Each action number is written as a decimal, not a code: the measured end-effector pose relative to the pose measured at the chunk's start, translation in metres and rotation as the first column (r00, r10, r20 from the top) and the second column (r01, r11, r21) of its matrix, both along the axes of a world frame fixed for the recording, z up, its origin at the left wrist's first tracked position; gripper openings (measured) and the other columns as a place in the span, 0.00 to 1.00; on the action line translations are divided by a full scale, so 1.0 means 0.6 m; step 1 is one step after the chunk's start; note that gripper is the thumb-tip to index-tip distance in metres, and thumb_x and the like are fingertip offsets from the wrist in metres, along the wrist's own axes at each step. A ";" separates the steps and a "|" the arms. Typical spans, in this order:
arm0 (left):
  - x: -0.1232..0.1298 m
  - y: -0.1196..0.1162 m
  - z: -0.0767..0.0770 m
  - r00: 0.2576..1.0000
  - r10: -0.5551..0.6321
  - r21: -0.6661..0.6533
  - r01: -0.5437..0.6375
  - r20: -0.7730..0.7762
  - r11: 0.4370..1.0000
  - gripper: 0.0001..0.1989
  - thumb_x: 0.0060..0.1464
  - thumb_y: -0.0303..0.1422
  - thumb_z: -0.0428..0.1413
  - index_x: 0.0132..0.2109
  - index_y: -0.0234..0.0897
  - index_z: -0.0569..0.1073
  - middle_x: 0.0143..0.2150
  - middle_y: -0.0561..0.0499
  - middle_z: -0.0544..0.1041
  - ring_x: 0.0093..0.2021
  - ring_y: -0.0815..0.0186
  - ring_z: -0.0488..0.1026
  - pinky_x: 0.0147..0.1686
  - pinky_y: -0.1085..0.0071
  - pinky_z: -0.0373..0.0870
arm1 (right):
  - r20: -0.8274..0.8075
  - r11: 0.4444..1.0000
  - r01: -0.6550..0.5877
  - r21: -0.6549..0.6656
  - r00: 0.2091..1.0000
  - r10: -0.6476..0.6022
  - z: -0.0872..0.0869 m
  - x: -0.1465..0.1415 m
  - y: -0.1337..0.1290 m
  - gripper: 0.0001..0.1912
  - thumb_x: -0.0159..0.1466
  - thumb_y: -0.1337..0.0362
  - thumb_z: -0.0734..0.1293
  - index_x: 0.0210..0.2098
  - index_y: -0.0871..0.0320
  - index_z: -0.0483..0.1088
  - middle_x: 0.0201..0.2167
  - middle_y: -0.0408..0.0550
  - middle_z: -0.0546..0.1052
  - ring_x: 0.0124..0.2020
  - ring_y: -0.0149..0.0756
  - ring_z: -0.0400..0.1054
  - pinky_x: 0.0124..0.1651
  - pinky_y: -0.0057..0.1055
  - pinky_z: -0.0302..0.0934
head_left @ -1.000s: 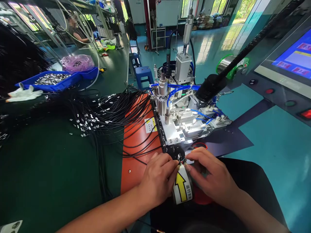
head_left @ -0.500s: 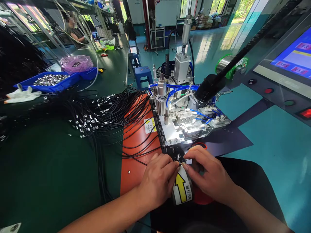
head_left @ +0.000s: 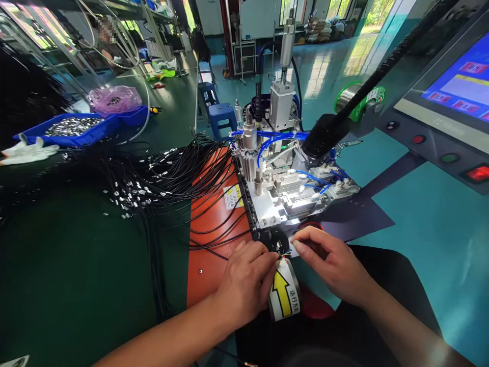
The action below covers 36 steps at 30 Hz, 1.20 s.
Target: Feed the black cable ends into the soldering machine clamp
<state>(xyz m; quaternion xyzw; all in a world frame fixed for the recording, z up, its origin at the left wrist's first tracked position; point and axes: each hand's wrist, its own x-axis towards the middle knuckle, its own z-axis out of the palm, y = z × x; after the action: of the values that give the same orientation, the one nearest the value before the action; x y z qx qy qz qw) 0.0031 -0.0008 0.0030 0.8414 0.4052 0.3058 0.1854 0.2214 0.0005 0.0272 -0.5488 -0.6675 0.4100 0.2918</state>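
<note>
My left hand (head_left: 250, 278) is closed, its thumb and forefinger pinching the end of a black cable (head_left: 279, 254). Thin coloured wires (head_left: 286, 253) fan out from that end, just above a round metal part (head_left: 285, 293) with a white label and a yellow arrow. To the right, my right hand (head_left: 332, 260) is apart from the wires, with thumb and forefinger tips together. Whether anything small sits between those tips is hidden. Just beyond both hands stands the front edge of a metal machine (head_left: 269, 209) with pneumatic cylinders and blue hoses.
Many black cables (head_left: 206, 178) lie across the orange panel (head_left: 202, 285) and green table (head_left: 76, 265). Blue trays (head_left: 34, 130) of small metal parts and a white glove (head_left: 32, 152) are at left. A control screen (head_left: 458, 92) and solder wire spool (head_left: 349, 99) stand right. One person (head_left: 110, 51) sits far left.
My right hand has drawn away to the right from the cable end, and its fingertips have come together. The coloured wires now show spread out. My left hand keeps its pinch.
</note>
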 end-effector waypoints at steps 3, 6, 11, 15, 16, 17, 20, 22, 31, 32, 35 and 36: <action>0.000 0.001 0.001 1.000 0.000 0.004 0.000 -0.004 1.000 0.07 0.64 0.27 0.53 0.42 0.36 0.76 0.32 0.49 0.72 0.33 0.65 0.67 0.35 0.66 0.63 | 0.022 0.999 -0.034 -0.034 0.999 0.035 0.000 -0.007 0.001 0.15 0.72 0.52 0.59 0.38 0.54 0.70 0.30 0.41 0.71 0.33 0.35 0.66 0.37 0.31 0.61; 0.000 0.001 0.003 1.000 0.002 0.004 -0.002 -0.003 1.000 0.07 0.65 0.28 0.52 0.41 0.36 0.76 0.32 0.49 0.72 0.33 0.64 0.68 0.35 0.66 0.64 | 0.027 0.997 -0.058 -0.045 0.998 0.059 0.001 -0.014 0.002 0.16 0.72 0.52 0.58 0.35 0.55 0.69 0.27 0.40 0.68 0.30 0.33 0.63 0.35 0.30 0.59; 0.001 0.002 0.005 1.000 -0.004 0.006 0.004 0.006 1.000 0.08 0.64 0.27 0.53 0.41 0.36 0.77 0.32 0.48 0.72 0.33 0.64 0.68 0.35 0.66 0.64 | 0.002 0.993 -0.108 -0.047 0.994 0.108 -0.003 -0.016 0.004 0.17 0.73 0.55 0.56 0.31 0.55 0.65 0.25 0.39 0.66 0.29 0.32 0.60 0.33 0.29 0.57; 0.001 0.003 0.005 1.000 0.005 -0.001 -0.005 0.009 1.000 0.06 0.64 0.27 0.54 0.42 0.36 0.77 0.33 0.49 0.73 0.33 0.65 0.68 0.35 0.67 0.64 | -0.004 0.993 -0.110 -0.040 0.994 0.110 -0.011 -0.017 0.005 0.17 0.74 0.55 0.56 0.32 0.55 0.64 0.26 0.39 0.66 0.29 0.32 0.59 0.32 0.28 0.56; 0.000 0.003 0.004 1.000 0.008 -0.001 -0.008 0.015 1.000 0.06 0.64 0.27 0.55 0.42 0.36 0.77 0.33 0.49 0.73 0.33 0.65 0.68 0.34 0.67 0.64 | -0.007 0.993 -0.107 -0.038 0.994 0.107 -0.013 -0.018 0.006 0.16 0.74 0.56 0.56 0.32 0.55 0.64 0.27 0.39 0.66 0.29 0.32 0.59 0.32 0.28 0.56; -0.002 0.003 0.004 1.000 0.013 0.000 -0.013 0.021 1.000 0.06 0.64 0.28 0.55 0.43 0.37 0.77 0.33 0.49 0.73 0.33 0.65 0.68 0.34 0.68 0.65 | -0.013 0.994 -0.103 -0.035 0.995 0.102 -0.015 -0.019 0.006 0.16 0.74 0.56 0.56 0.33 0.55 0.64 0.27 0.39 0.65 0.29 0.32 0.59 0.33 0.28 0.56; -0.010 0.004 0.002 0.998 0.033 0.016 -0.034 0.045 0.999 0.07 0.64 0.28 0.56 0.47 0.36 0.77 0.34 0.49 0.74 0.35 0.64 0.69 0.35 0.68 0.66 | -0.027 0.997 -0.075 -0.023 0.997 0.074 -0.020 -0.024 0.009 0.16 0.74 0.56 0.55 0.32 0.55 0.63 0.27 0.39 0.64 0.29 0.32 0.59 0.33 0.28 0.56; -0.016 0.006 0.001 0.998 0.039 0.036 -0.041 0.041 0.999 0.09 0.64 0.27 0.54 0.50 0.36 0.76 0.35 0.48 0.74 0.36 0.63 0.69 0.36 0.67 0.67 | -0.025 0.998 -0.054 -0.019 0.998 0.053 -0.024 -0.028 0.012 0.16 0.74 0.57 0.55 0.32 0.55 0.63 0.26 0.39 0.63 0.29 0.32 0.59 0.33 0.28 0.56; -0.025 0.019 0.002 1.000 0.028 0.038 -0.027 -0.015 0.999 0.12 0.65 0.23 0.50 0.49 0.37 0.76 0.42 0.45 0.74 0.41 0.61 0.70 0.40 0.65 0.69 | -0.001 1.000 -0.001 0.029 1.000 0.001 -0.045 -0.039 0.022 0.16 0.75 0.59 0.54 0.31 0.55 0.61 0.27 0.40 0.66 0.29 0.33 0.62 0.34 0.30 0.58; -0.025 0.019 0.003 1.000 0.022 0.029 -0.022 -0.017 0.999 0.12 0.65 0.23 0.51 0.50 0.37 0.76 0.43 0.45 0.74 0.42 0.61 0.70 0.41 0.65 0.69 | 0.001 1.000 -0.001 0.032 1.000 0.000 -0.046 -0.039 0.022 0.16 0.74 0.59 0.54 0.31 0.55 0.61 0.27 0.40 0.66 0.29 0.33 0.62 0.34 0.30 0.58; -0.026 0.018 0.003 1.000 0.015 0.006 -0.015 -0.022 1.000 0.12 0.64 0.23 0.52 0.50 0.38 0.75 0.44 0.45 0.74 0.42 0.60 0.69 0.41 0.64 0.69 | 0.003 0.999 -0.004 0.032 1.000 0.004 -0.046 -0.039 0.021 0.16 0.74 0.60 0.55 0.30 0.54 0.61 0.26 0.40 0.65 0.29 0.33 0.62 0.34 0.30 0.58; -0.026 0.018 0.003 1.000 0.012 0.007 -0.011 -0.022 1.000 0.12 0.64 0.23 0.52 0.51 0.38 0.75 0.44 0.45 0.74 0.42 0.60 0.69 0.41 0.64 0.69 | 0.004 1.000 -0.004 0.030 1.000 0.004 -0.045 -0.039 0.021 0.16 0.74 0.60 0.55 0.30 0.54 0.61 0.26 0.40 0.66 0.29 0.33 0.62 0.34 0.30 0.58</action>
<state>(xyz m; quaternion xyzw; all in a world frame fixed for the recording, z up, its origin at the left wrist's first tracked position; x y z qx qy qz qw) -0.0125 0.0101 0.0048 0.8429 0.4110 0.2990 0.1764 0.1977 0.0129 0.0001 -0.5439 -0.6750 0.3997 0.2979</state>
